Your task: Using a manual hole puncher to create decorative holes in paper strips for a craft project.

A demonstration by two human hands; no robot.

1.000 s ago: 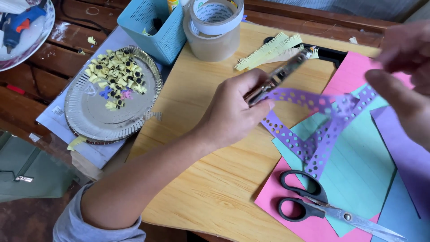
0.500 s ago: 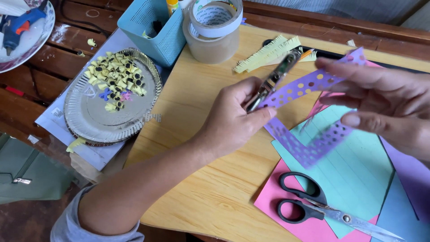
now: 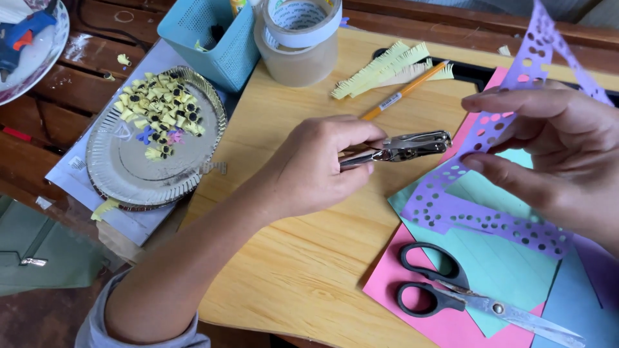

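The left hand (image 3: 316,167) holds a metal hole punch (image 3: 400,147) by its handles, the grip squeezed narrow around them, the punch head pointing right. The right hand (image 3: 548,148) pinches a purple paper strip (image 3: 464,193), already full of punched holes, between thumb and fingers; its grip is closed on the paper.

The strip is thin and riddled with holes, so it looks weak. A tug, or a punch set too close to an existing hole or to the edge, could tear it. The strip hangs loose and curls upward at the top, so it could slip or fold as it goes into the punch, leaving a hole off line. The fingers that hold the paper sit near the punch head and could get nipped.

The strip lies just to the right of the punch head, apart from it, with its lower bend resting on the teal paper (image 3: 503,258) on the tabletop (image 3: 290,270). Scissors (image 3: 451,296) lie below on the pink sheet (image 3: 400,296). A pencil (image 3: 403,91) lies beyond the punch, and a silver plate (image 3: 129,174) of small paper bits sits well to the left.
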